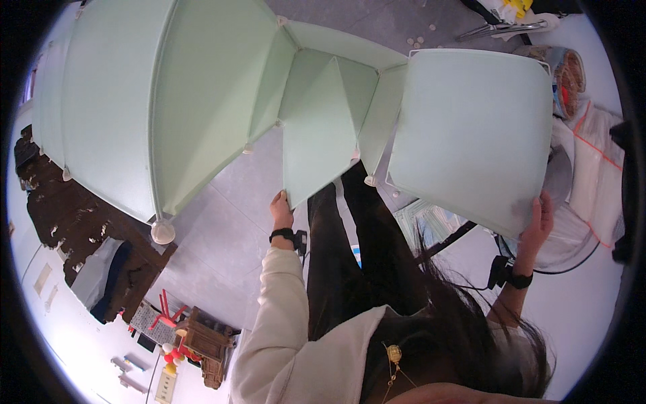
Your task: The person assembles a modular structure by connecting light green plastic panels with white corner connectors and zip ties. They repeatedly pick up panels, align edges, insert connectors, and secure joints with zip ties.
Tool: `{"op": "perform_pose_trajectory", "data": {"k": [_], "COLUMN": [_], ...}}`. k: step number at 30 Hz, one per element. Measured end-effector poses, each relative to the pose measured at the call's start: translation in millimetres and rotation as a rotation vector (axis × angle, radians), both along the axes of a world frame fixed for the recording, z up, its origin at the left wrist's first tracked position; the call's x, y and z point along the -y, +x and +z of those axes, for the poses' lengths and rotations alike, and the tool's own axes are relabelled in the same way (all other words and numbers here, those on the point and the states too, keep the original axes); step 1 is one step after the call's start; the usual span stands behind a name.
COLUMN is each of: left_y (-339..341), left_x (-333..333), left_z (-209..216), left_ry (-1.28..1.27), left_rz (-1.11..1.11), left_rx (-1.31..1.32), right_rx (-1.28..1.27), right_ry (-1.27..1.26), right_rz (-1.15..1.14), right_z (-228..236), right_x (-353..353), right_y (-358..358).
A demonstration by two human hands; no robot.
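Observation:
A pale green storage cube unit (208, 87) made of flat panels stretches from the left across the top middle. White round connectors (162, 231) join its corners. My left hand (282, 212) pinches the near corner of a green panel (313, 151) that stands out from the unit's near side. On the right, my right hand (537, 225) grips the lower right edge of a loose-looking square panel (471, 128), thumb out of sight beneath it. This panel has a thin white wire frame showing at its corners. Whether its left edge touches the unit, I cannot tell.
Several loose connectors (420, 42) lie on the grey floor at the far side. Flat panels (424, 222) lie beside my legs. White plastic-wrapped packing (599, 161) stands at right. A carved wooden chair (202, 340) and a dark brown surface (87, 215) are at left.

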State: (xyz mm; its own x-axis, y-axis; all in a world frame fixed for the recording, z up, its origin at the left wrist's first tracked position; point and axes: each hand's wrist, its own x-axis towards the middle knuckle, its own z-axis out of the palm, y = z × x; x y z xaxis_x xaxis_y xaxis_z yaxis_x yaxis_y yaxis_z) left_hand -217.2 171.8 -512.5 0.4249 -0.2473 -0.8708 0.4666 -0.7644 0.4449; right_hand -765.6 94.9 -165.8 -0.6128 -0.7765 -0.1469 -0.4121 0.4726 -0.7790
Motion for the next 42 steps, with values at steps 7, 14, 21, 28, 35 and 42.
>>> {"op": "perform_pose_trajectory", "data": {"k": [7, 14, 21, 28, 35, 42], "left_y": [-51.2, -123.6, -129.1, -114.9, -69.6, -90.6], "left_x": [47.4, 55.0, 65.9, 103.4, 161.1, 198.2], "left_z": [-30.3, -48.1, -70.5, 67.9, 182.1, 201.4], "left_ry": [0.229, -0.017, -0.045, -0.813, -1.064, -0.627], "left_rz": [-0.020, 0.372, -0.110, -0.883, -1.122, -0.600], "left_rx": [0.048, -0.149, -0.484, 0.406, 0.037, 0.055], "right_rx": [0.037, 0.166, 0.162, 0.438, 0.743, 0.591], "right_ry": [-0.037, -0.074, -0.037, 0.070, 0.175, 0.271], "right_rz": [-0.123, -0.212, -0.183, -0.255, -0.149, 0.208], "right_z": [-13.0, -10.7, -16.2, -18.4, 12.1, -55.0], "right_x": [-10.1, -16.5, -21.4, -19.4, 8.4, 19.7], "right_y": [12.0, 24.1, 48.1, 64.0, 84.5, 68.7]}}
